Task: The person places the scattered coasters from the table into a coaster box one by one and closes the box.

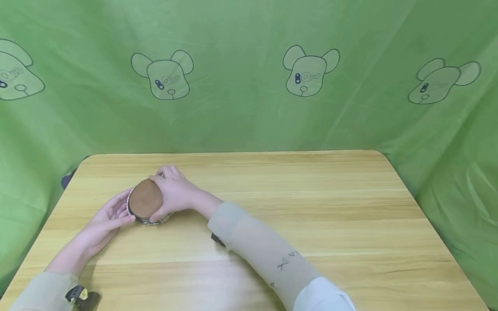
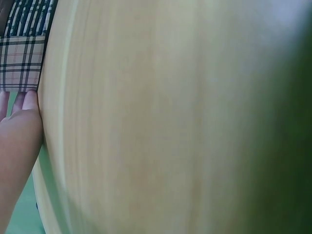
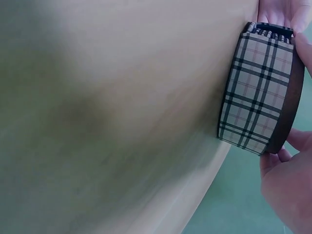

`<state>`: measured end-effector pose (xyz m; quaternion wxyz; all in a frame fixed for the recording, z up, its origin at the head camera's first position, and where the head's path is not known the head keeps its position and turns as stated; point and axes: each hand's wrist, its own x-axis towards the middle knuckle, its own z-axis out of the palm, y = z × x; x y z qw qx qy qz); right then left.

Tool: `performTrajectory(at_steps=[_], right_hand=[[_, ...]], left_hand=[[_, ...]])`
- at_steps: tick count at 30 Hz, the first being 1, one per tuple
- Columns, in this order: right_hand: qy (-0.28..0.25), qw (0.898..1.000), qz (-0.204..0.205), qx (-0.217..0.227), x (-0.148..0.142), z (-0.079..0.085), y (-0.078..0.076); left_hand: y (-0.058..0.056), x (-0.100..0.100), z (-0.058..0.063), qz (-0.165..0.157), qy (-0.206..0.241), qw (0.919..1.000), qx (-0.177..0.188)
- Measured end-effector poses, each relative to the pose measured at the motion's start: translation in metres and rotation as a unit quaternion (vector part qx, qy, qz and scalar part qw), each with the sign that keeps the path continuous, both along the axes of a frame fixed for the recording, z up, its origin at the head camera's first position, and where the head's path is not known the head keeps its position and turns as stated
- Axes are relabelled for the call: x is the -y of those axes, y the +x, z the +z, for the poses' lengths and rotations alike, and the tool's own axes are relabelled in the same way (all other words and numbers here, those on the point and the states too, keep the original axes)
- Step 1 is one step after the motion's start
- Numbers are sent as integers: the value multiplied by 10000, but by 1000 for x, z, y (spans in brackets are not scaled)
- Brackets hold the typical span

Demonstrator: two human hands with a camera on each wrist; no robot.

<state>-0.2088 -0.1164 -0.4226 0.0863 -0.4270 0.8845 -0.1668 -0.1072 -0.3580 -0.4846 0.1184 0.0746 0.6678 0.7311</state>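
Observation:
A low round case (image 1: 145, 198) stands on the left half of the table. It has a flat brown top and a checked plaid side, with a narrow ribbed section beside the smooth plaid. My right hand (image 1: 175, 190) reaches across its right part and grips it, thumb at the near edge and fingers at the far edge. Around the left side lie the thumb and fingers of my left hand (image 1: 105, 222). In the left wrist view, the left hand (image 2: 19, 131) has its fingertips against the plaid side. The right wrist view has the right hand (image 3: 292, 185) at the case's end.
The case stands on a light wood-grain table (image 1: 311, 207) with rounded far corners. Green fabric (image 1: 241, 86) printed with bear-head outlines hangs behind and at both sides. A small dark purple object (image 1: 67, 180) shows past the table's left edge.

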Motion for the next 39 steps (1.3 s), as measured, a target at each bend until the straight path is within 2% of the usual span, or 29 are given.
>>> performTrajectory(at_steps=[13,25,39], right_hand=[[-106,9994,-328,73,4,-3,2],[-91,9995,-299,-4,2,-4,4],[-3,9995,-302,3,1,-8,7]], left_hand=[[-2,1,3,6,-141,9999,77],[-3,2,6,18,-188,9997,121],[1,1,3,36,-243,9994,234]])
